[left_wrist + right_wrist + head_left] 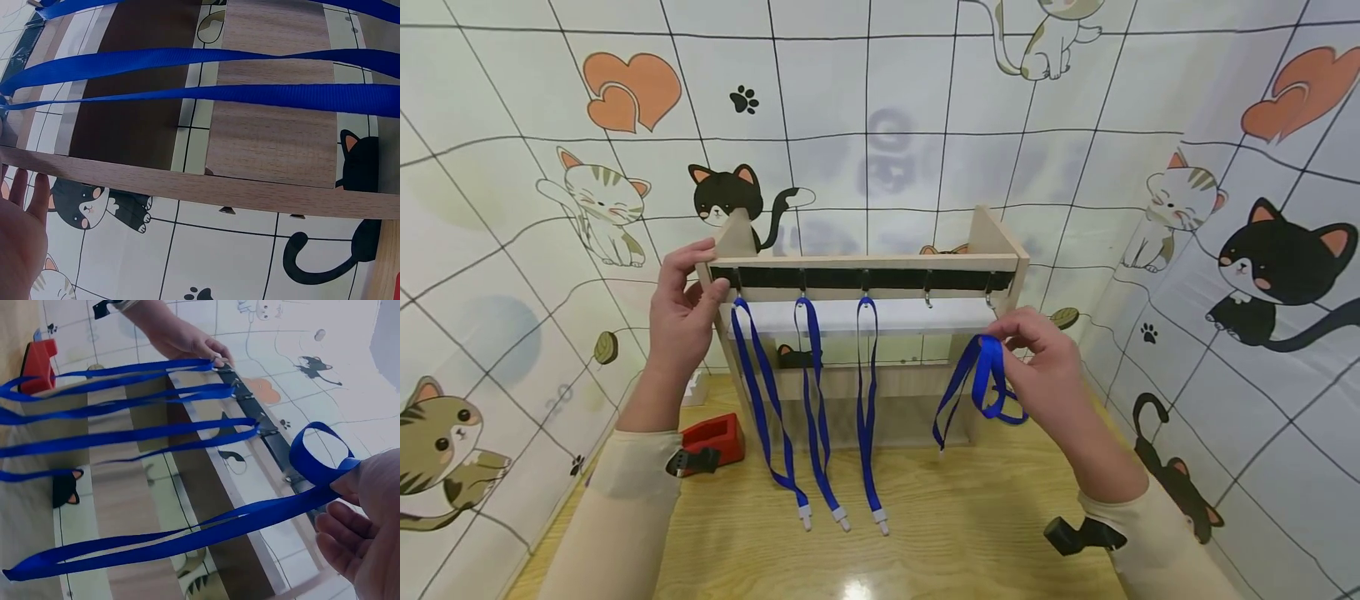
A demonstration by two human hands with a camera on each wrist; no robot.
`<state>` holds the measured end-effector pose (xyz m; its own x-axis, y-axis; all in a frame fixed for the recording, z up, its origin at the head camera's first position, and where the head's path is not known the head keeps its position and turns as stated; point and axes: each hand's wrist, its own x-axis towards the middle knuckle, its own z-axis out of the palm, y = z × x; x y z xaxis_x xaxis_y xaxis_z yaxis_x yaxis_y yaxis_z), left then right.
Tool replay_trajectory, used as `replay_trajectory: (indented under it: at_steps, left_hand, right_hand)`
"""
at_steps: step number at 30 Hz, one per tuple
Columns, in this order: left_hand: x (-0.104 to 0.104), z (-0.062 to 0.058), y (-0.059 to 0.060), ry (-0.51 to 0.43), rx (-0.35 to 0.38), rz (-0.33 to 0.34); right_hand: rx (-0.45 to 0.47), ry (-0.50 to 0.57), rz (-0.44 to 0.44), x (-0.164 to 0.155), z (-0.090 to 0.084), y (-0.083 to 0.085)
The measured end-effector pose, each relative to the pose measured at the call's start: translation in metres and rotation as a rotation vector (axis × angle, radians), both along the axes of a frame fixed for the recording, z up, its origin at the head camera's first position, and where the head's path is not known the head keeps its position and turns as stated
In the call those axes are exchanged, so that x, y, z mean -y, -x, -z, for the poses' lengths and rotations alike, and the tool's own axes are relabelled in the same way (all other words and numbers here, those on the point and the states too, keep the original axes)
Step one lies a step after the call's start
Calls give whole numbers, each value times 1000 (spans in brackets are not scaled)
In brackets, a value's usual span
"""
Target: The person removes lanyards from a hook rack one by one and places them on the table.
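- Blue fabric lanyard (981,379): pinched in right hand (1037,367), looped, just below the rack's right-end hook.
- Wooden hook rack (865,262): left hand (683,312) grips its left end.
- Three blue lanyards (808,400) hang from left hooks.

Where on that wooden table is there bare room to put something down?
The wooden table is bare in front, between the three hanging blue lanyards and the right hand. It is crowded at left by the red tape dispenser.
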<state>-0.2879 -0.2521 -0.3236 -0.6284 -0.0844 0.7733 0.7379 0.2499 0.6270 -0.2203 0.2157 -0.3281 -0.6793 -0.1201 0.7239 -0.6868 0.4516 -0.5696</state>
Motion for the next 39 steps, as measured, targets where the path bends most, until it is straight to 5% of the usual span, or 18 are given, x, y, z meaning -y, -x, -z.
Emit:
replay_trajectory:
  at_steps: [9, 15, 21, 32, 39]
  left_hand:
    - [4, -1, -2, 7, 13, -18]
    - [2, -1, -2, 6, 13, -12]
    - [2, -1, -2, 4, 12, -9]
    - [1, 0, -2, 21, 19, -19]
    - [-1, 0, -2, 20, 17, -14]
  right_hand:
    - [115, -48, 112, -37, -4, -9]
    - [77, -97, 173, -63, -2, -7]
    - [37, -158, 262, -88, 3, 4]
    - [120, -281, 374, -131, 10, 34]
    - [163, -263, 430, -152, 8, 45]
